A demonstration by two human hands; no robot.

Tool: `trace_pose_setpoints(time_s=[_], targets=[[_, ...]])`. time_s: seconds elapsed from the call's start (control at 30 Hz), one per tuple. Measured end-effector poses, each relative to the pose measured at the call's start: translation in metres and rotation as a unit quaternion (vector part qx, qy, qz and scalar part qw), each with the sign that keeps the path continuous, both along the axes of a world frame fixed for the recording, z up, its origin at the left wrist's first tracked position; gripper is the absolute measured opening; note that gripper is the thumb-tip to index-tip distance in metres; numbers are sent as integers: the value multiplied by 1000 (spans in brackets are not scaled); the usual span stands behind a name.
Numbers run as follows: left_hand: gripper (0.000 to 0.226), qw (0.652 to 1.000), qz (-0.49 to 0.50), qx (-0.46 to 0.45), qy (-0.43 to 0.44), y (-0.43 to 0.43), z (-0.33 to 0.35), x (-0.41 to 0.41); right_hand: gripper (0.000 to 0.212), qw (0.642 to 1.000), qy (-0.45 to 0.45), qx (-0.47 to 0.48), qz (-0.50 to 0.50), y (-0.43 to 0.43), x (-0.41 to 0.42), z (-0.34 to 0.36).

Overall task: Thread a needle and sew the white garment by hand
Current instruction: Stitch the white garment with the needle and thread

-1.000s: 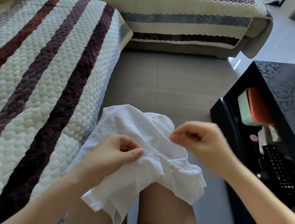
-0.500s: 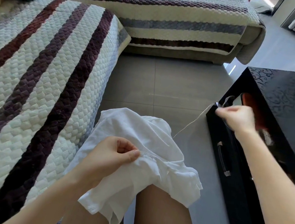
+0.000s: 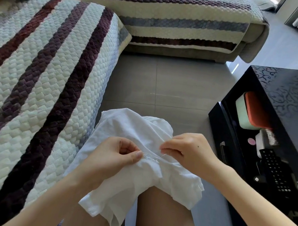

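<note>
Over the lap (image 3: 164, 216), left hand (image 3: 111, 157) is pinching the white garment (image 3: 123, 124), right hand (image 3: 187, 150) is pinching the needle (image 3: 163, 154) against it; threading seems done, sewing underway.

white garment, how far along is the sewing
Threading seems done: the needle is already at the white garment. In hand: the right hand pinches it at the fold that the left hand grips. Left: finishing the stitches, knotting, cutting; no knot shows.

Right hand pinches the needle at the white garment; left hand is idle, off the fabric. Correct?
No. The left hand is not idle: it grips the white garment, as the head view shows. The right hand does pinch the needle.
</note>
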State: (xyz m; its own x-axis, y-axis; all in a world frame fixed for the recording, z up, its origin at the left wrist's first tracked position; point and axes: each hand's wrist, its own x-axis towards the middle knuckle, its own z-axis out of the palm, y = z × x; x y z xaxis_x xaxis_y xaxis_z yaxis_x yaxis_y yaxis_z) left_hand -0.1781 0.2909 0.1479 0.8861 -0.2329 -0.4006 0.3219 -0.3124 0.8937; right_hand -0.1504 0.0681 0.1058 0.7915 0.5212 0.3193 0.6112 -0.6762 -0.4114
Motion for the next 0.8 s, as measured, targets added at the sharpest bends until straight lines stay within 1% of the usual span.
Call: trace_pose_setpoints(time_s=[0.03, 0.07, 0.1, 0.13, 0.17, 0.2, 0.27, 0.3, 0.33, 0.4, 0.43, 0.47, 0.5, 0.53, 0.57, 0.6, 0.63, 0.67, 0.7, 0.73, 0.77, 0.8], targets=[[11, 1000, -1, 1, -2, 0, 0, 0, 19, 1000, 9, 16, -12, 1, 0, 2], [11, 1000, 0, 3, -3, 1, 0, 0, 15, 998, 37, 48, -32, 3, 0, 10], [11, 1000, 2, 3, -3, 1, 0, 0, 10, 989, 93, 103, -48, 3, 0, 20], [10, 1000, 4, 3, -3, 2, -1, 0, 6, 970, 162, 175, -48, 1, 0, 33], [10, 1000, 4, 3, -3, 2, -1, 0, 5, 944, 211, 250, -39, -1, -1, 50], [10, 1000, 4, 3, -1, 3, -2, 0, 9, 913, 239, 330, -32, -4, -1, 69], [11, 1000, 2, 8, 0, 3, -4, 0, 9, 839, 260, 479, -8, -15, -1, 102], [11, 1000, 1, 11, 0, 3, -4, 0, 14, 805, 264, 531, 15, -21, 1, 117], [11, 1000, -1, 15, -1, 3, -5, 0, 15, 781, 267, 562, 55, -28, 3, 129], [12, 1000, -3, 9, 1, 2, -4, 0, 11, 755, 279, 579, 132, -37, 7, 144], [12, 1000, -5, 2, 1, 1, -3, 0, 14, 735, 299, 586, 168, -40, 9, 149], [13, 1000, -7, 2, -5, 0, -2, 0, 19, 699, 326, 604, 203, -41, 9, 151], [13, 1000, -8, 9, -16, -1, -1, 0, 21, 678, 337, 615, 220, -40, 9, 152], [14, 999, -6, 18, -27, -2, -1, 1, 20, 690, 326, 608, 219, -40, 7, 152], [15, 999, -4, 24, -35, -3, -1, 1, 16, 737, 291, 581, 185, -37, 3, 151], [15, 999, -4, 24, -37, -3, -1, 1, 11, 800, 242, 533, 132, -34, 0, 149], [14, 999, -6, 19, -36, -3, -1, 1, 6, 857, 196, 470, 80, -31, -3, 147], [14, 999, -9, 9, -31, -3, -1, 1, 7, 903, 169, 391, 47, -29, -6, 145], [14, 1000, -14, -6, -25, -3, 0, 1, 17, 938, 156, 306, 37, -26, -8, 141], [14, 999, -18, -23, -20, -2, 2, 1, 36, 964, 142, 224, 32, -22, -9, 136], [14, 999, -23, -40, -16, -2, 3, 0, 51, 982, 118, 149, 18, -18, -9, 130], [15, 998, -28, -53, -13, -2, 5, 0, 57, 991, 86, 99, -5, -12, -9, 125]])
